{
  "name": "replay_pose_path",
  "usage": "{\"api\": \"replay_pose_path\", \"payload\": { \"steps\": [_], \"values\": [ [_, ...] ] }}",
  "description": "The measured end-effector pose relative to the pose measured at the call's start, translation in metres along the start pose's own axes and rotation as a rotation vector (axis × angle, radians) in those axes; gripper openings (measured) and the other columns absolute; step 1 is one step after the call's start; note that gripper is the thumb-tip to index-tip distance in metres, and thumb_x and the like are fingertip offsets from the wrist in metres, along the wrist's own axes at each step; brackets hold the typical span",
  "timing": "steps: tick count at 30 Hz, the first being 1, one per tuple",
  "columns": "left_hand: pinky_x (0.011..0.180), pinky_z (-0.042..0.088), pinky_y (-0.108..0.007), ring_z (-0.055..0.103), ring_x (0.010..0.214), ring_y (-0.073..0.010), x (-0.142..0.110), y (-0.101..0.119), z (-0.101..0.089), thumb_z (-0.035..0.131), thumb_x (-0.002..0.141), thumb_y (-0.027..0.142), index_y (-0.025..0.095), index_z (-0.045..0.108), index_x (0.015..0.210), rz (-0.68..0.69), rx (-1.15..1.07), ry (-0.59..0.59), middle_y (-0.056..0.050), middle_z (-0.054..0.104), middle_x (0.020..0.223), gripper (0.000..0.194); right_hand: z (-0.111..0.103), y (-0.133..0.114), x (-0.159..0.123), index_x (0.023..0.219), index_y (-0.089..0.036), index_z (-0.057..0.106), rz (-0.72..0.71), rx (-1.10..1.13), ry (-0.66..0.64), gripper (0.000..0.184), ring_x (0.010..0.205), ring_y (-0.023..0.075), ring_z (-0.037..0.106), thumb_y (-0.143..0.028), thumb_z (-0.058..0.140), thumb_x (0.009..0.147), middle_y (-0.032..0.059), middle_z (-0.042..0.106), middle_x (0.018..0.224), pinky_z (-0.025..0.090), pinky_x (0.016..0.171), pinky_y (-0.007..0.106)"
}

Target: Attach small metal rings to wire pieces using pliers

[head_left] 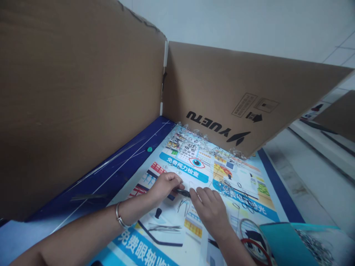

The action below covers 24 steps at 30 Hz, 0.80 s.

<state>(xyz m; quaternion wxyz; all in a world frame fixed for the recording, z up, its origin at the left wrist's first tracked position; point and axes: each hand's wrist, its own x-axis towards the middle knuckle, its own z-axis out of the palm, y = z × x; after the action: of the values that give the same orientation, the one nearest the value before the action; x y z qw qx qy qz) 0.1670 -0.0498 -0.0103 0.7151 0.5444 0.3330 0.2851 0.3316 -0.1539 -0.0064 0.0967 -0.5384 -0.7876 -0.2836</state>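
Note:
My left hand is closed in a pinch by the tip of a dark tool with a slim nose, which looks like pliers. What the left fingertips hold is too small to make out. Wrapped around the pliers is my right hand, its fingers curled and the grip partly hidden. Just below the two hands, bent thin wires lie on the printed sheet. A bundle of straight wire pieces rests nearer to me. Dark wire loops are scattered to the right.
Cardboard walls stand at the left and back. Many clear small pieces lie along the back wall. Long wires and a green round piece are on the blue strip. A round container and a teal box stand at front right.

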Motion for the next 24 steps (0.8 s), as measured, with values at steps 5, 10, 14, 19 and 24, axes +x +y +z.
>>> {"api": "replay_pose_path", "payload": {
  "steps": [5, 10, 14, 19, 24],
  "values": [
    [0.055, 0.045, -0.023, 0.059, 0.063, -0.014, -0.0008, 0.0004, -0.0002, 0.055, 0.074, 0.04, 0.013, 0.061, 0.07, -0.006, 0.008, 0.012, -0.006, 0.066, 0.073, 0.028, -0.0002, -0.0012, -0.0003, 0.106, -0.017, 0.056, -0.018, -0.025, 0.07, 0.025, 0.086, 0.0196, 0.049, -0.012, 0.042, 0.085, 0.0088, 0.059, 0.094, 0.032, 0.072, 0.035],
    [0.055, 0.045, -0.022, 0.059, 0.063, -0.0131, 0.0013, -0.0018, -0.0002, 0.055, 0.074, 0.038, 0.013, 0.061, 0.069, -0.014, -0.014, 0.008, -0.005, 0.066, 0.072, 0.026, 0.0017, -0.0019, -0.0014, 0.106, -0.017, 0.056, -0.025, -0.033, 0.11, 0.025, 0.087, 0.0199, 0.049, -0.011, 0.045, 0.084, 0.0083, 0.06, 0.092, 0.033, 0.073, 0.035],
    [0.054, 0.045, -0.022, 0.059, 0.062, -0.0129, 0.0022, -0.004, -0.0004, 0.055, 0.074, 0.037, 0.013, 0.061, 0.069, -0.019, -0.013, 0.004, -0.005, 0.066, 0.072, 0.025, 0.0026, -0.001, -0.0024, 0.106, -0.015, 0.056, -0.027, -0.022, 0.096, 0.025, 0.087, 0.0206, 0.049, -0.011, 0.045, 0.084, 0.0085, 0.06, 0.094, 0.033, 0.072, 0.036],
    [0.052, 0.044, -0.021, 0.059, 0.062, -0.013, 0.0009, -0.0034, -0.0005, 0.054, 0.075, 0.035, 0.013, 0.059, 0.068, -0.023, -0.006, 0.006, -0.005, 0.065, 0.072, 0.023, -0.0002, -0.0008, -0.001, 0.106, -0.016, 0.057, -0.031, -0.015, 0.103, 0.025, 0.086, 0.0195, 0.05, -0.011, 0.044, 0.085, 0.0082, 0.06, 0.092, 0.033, 0.072, 0.035],
    [0.051, 0.044, -0.021, 0.059, 0.061, -0.0132, 0.0017, -0.0038, 0.0001, 0.054, 0.075, 0.033, 0.013, 0.059, 0.068, -0.027, -0.001, 0.013, -0.005, 0.065, 0.07, 0.022, -0.0011, -0.0017, -0.0002, 0.105, -0.016, 0.057, -0.036, -0.029, 0.108, 0.025, 0.086, 0.0199, 0.049, -0.011, 0.043, 0.085, 0.0083, 0.06, 0.092, 0.033, 0.073, 0.036]
  ]
}}
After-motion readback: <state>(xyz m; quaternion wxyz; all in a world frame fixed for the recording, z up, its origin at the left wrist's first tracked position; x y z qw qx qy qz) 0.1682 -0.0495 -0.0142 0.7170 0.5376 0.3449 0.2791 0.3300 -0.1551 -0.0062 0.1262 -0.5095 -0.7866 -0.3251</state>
